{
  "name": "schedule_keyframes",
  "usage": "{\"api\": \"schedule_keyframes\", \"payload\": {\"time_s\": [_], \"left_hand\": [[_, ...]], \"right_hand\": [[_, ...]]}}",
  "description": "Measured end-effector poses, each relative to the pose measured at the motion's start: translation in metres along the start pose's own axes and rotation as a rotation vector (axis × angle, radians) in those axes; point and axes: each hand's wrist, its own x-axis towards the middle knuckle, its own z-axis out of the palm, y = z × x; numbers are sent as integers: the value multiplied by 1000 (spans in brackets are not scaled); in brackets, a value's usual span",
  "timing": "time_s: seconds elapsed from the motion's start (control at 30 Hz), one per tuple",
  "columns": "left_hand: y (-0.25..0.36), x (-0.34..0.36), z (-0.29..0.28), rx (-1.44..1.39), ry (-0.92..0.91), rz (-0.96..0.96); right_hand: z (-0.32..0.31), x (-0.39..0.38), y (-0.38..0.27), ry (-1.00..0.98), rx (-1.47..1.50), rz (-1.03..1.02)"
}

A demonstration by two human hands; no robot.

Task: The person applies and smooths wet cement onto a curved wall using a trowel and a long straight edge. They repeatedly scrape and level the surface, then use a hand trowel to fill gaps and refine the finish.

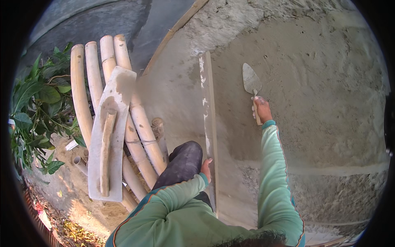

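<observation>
In my right hand [262,109] is a pointing trowel [250,79], its fingers wrapped round the handle and its pointed blade aimed away from me over the wet mortar [312,90]. My left hand [206,169] grips the near part of a long straightedge board [207,115], which has pale smears along its left edge. Part of that hand's fingers is hidden by the board. The board runs away from me along the left side of the mortar. Wide and grey, the mortar has a fairly smooth middle and a rougher far edge.
Bamboo poles [142,123] lie in a row to the left. Across them rests a large plastering float [95,164] with a wooden handle. Leafy plants [31,103] grow at the far left. A wooden strip [175,31] borders the slab; my dark-trousered knee [181,164] is beside the board.
</observation>
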Motion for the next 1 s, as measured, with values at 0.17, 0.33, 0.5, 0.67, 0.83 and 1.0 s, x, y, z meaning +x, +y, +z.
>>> {"api": "schedule_keyframes", "payload": {"time_s": [0.17,0.33,0.5,0.67,0.83,1.0], "left_hand": [[24,-37,4,9,-13,-8],[23,-14,5,-54,116,86],[44,-44,16,-166,132,74],[49,-41,18,-246,-87,140],[112,-85,45,-193,-254,264],[175,-132,69,-158,-503,398]], "right_hand": [[49,0,72,-92,-272,281],[47,-64,135,-111,-341,318],[37,-158,199,-26,5,320],[16,-273,338,175,-317,233],[11,-355,352,43,-110,328],[22,-374,305,159,-18,156]]}}
